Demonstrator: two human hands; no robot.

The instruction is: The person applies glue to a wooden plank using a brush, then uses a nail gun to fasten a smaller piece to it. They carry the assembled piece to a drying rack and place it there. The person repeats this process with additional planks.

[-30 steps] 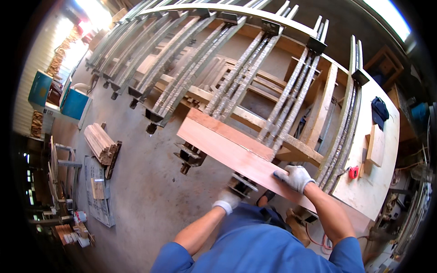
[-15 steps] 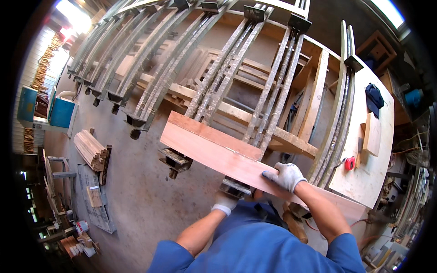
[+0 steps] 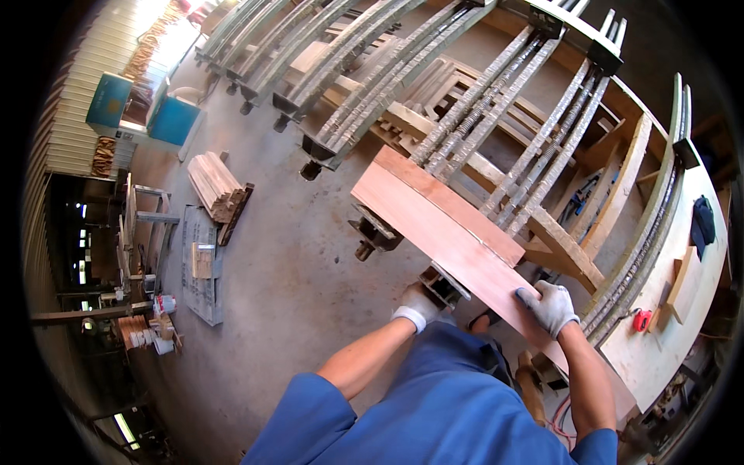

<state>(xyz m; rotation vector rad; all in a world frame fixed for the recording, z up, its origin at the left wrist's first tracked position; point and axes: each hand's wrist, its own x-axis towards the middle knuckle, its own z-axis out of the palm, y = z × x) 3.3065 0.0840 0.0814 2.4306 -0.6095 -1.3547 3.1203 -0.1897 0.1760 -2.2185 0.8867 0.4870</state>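
Observation:
A long pinkish wooden board (image 3: 422,221) lies slantwise across the metal bar clamps, with a shorter strip of similar wood (image 3: 453,200) along its far side. My right hand (image 3: 549,308), in a whitish glove, grips the board's near part, thumb on the top face and fingers over the far edge. My left hand (image 3: 417,304), also gloved, is closed at the near end of a bar clamp (image 3: 444,285), just below its metal jaw. Its fingertips are hidden behind the jaw. Another clamp end (image 3: 373,232) sticks out from under the board farther left.
More bar clamps (image 3: 395,74) run in a row over a wooden frame (image 3: 570,248). On the right, a pale tabletop (image 3: 643,349) bears a red tape measure (image 3: 641,320), a dark cap (image 3: 703,225) and a wood block (image 3: 686,285). Stacked wood strips (image 3: 215,186) sit on the floor at left.
The whole scene has shifted to the right in the picture as my view turned left. Both hands keep their places, the left at the clamp end and the right on the board.

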